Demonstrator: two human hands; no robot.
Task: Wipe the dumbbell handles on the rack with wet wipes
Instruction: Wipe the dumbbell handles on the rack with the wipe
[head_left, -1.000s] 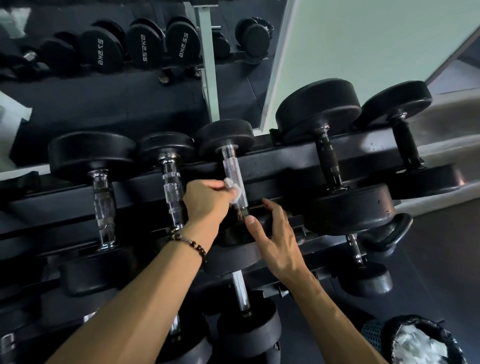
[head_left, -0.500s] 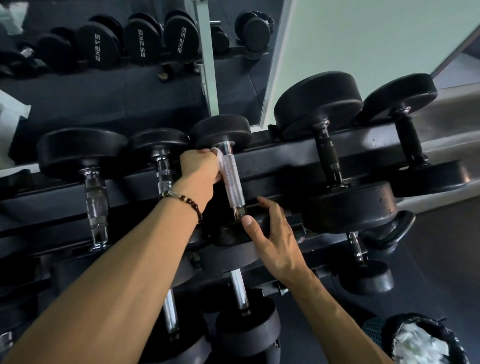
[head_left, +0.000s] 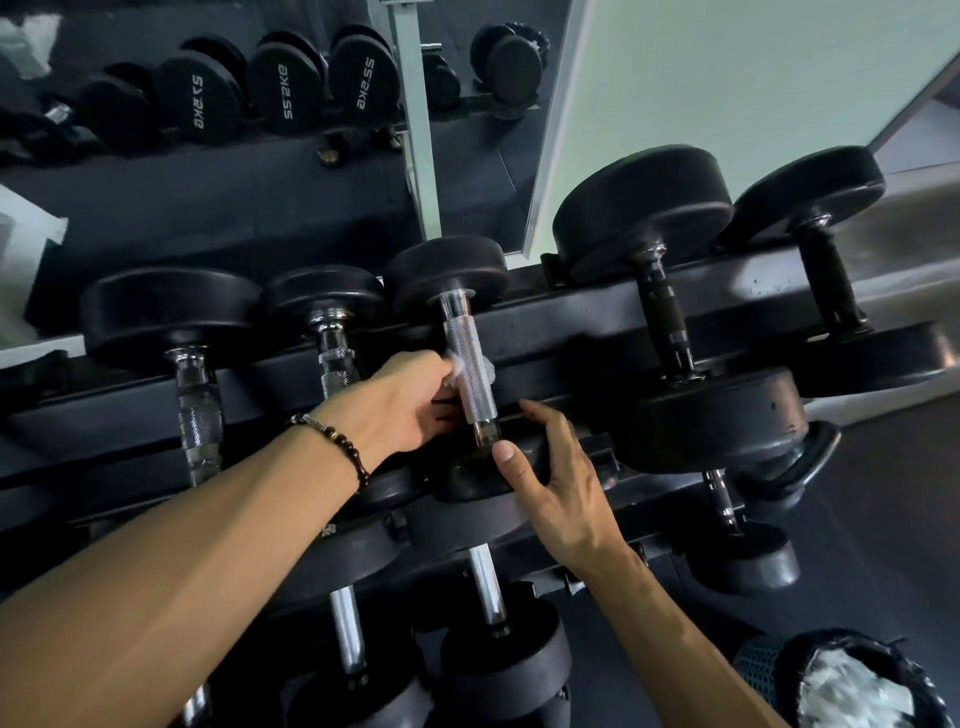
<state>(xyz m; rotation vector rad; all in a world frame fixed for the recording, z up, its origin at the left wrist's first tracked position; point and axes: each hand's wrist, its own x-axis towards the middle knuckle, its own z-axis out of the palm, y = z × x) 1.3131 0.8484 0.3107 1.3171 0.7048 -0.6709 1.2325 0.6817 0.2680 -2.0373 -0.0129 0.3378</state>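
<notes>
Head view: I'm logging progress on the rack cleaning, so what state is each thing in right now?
Left hand: grips the wet wipe against the handle.
Wet wipe: wrapped round the handle, mid-length.
Chrome handle: racked, being wiped.
Right hand: fingers relaxed, resting on the lower dumbbell head.
Bin: holds crumpled white wipes.
Black-handled dumbbells: racked, untouched.

L hand w/ wet wipe slid from handle top back down to mid-shaft.
</notes>
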